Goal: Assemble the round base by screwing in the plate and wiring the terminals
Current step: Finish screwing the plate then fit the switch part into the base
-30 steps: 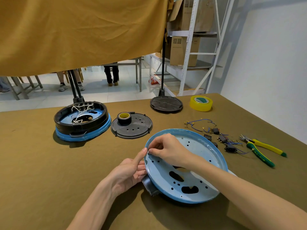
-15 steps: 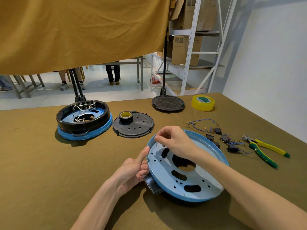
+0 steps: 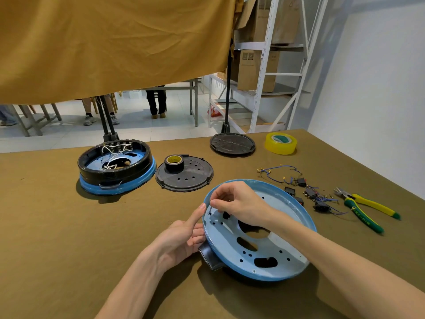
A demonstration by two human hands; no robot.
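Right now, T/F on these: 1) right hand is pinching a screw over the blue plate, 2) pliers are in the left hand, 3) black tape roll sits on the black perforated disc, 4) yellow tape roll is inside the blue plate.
1) The right hand pinches a small screw above the blue plate: true.
2) Pliers are in the left hand: false. The pliers lie on the table; the left hand steadies the plate's rim.
3) The black tape roll sits on the black perforated disc: true.
4) Yellow tape inside the plate: false. The yellow tape roll sits apart, at the far table edge.
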